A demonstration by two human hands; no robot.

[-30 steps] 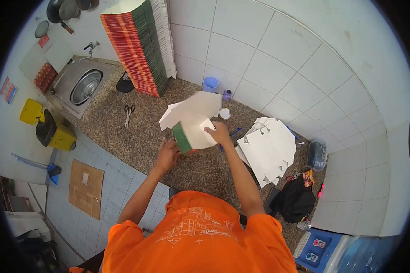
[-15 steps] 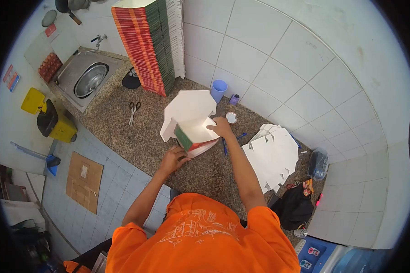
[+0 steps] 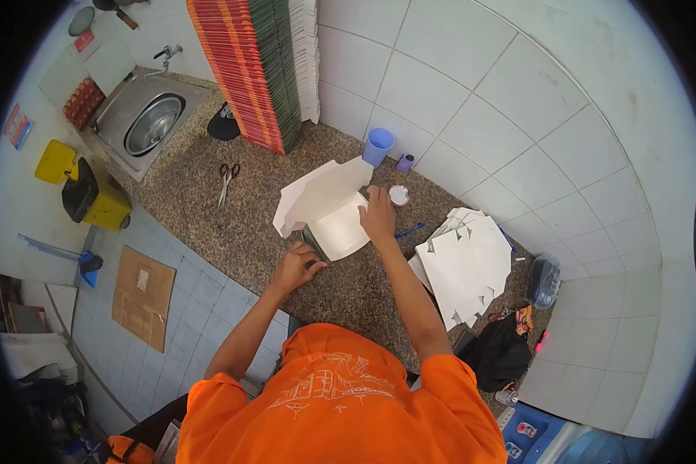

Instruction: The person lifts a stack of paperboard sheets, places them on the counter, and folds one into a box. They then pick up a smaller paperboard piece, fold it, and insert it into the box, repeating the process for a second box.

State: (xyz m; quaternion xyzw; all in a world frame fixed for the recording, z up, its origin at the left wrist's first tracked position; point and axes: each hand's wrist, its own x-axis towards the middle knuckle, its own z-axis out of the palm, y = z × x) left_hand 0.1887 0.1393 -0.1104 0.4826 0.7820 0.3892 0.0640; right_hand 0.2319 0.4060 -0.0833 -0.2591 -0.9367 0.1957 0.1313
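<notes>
Gripping the near corner of the carton, the left hand was clenched on it; the right hand was pressed flat on its white panel, mid-surface. If pushed unevenly, the flap could be creased crooked, or the pot beyond knocked.

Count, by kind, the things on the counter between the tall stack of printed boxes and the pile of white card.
Scissors: 1
Blue cup: 1
Purple bottle: 1
Round white lid: 1
Blue pen: 1
Box being folded: 1
Total: 6
</notes>
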